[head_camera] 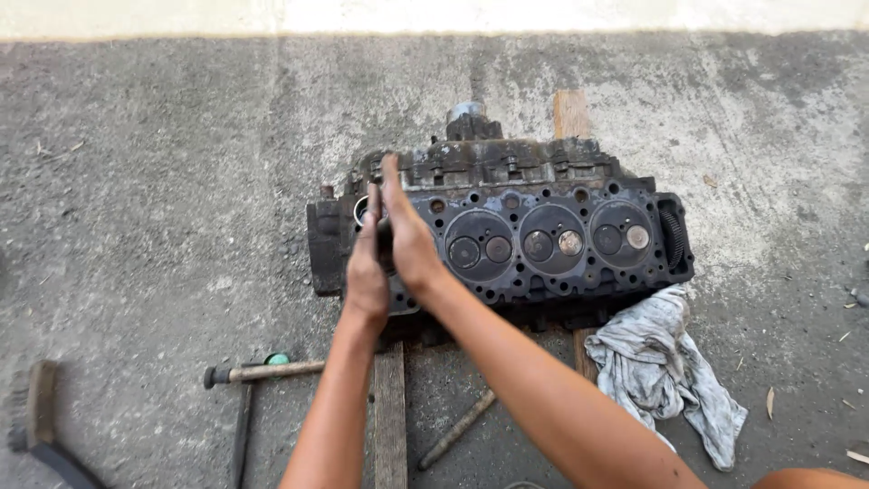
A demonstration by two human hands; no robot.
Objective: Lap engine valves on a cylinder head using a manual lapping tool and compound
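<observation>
A grimy dark cylinder head (543, 244) lies on the concrete ground with its round combustion chambers and valves facing up. My left hand (366, 276) and my right hand (409, 237) are pressed palm to palm over its leftmost chamber. Between the palms stands a thin dark rod (383, 243), upright on the head. The fingers of both hands are stretched out flat. The chamber under my hands is mostly hidden.
The head rests on two wooden planks (390, 412) (570, 113). A crumpled grey rag (665, 371) lies at its right front corner. A hammer (262, 369), a small green object (277, 359), a metal bar (457, 427) and a brush (36, 412) lie on the ground in front.
</observation>
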